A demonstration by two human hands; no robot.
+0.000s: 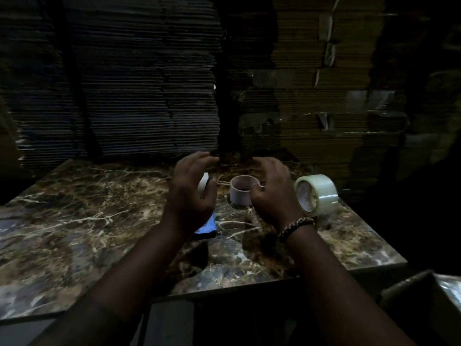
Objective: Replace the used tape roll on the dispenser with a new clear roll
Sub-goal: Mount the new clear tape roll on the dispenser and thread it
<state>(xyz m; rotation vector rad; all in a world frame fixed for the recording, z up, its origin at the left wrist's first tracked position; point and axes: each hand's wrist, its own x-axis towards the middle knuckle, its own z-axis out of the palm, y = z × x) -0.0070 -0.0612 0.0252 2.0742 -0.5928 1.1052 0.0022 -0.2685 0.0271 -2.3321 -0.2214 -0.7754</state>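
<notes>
An empty cardboard tape core [241,193] stands upright on the marble tabletop [82,221], between my two hands. A full clear tape roll [316,194] stands on its edge to the right of my right hand. Behind my left hand [193,193] lies the blue tape dispenser [207,226], mostly hidden; a white part of it [204,184] shows past my palm. Both hands hover above the table with fingers curled and apart, holding nothing. My right hand [272,191] is just beside the core; contact is unclear. A beaded bracelet circles that wrist.
Tall stacks of flattened cardboard [149,83] rise right behind the table. More bundled cardboard [324,96] stands at the back right. An open carton [424,295] sits low at the right, below the table's edge. The scene is dim.
</notes>
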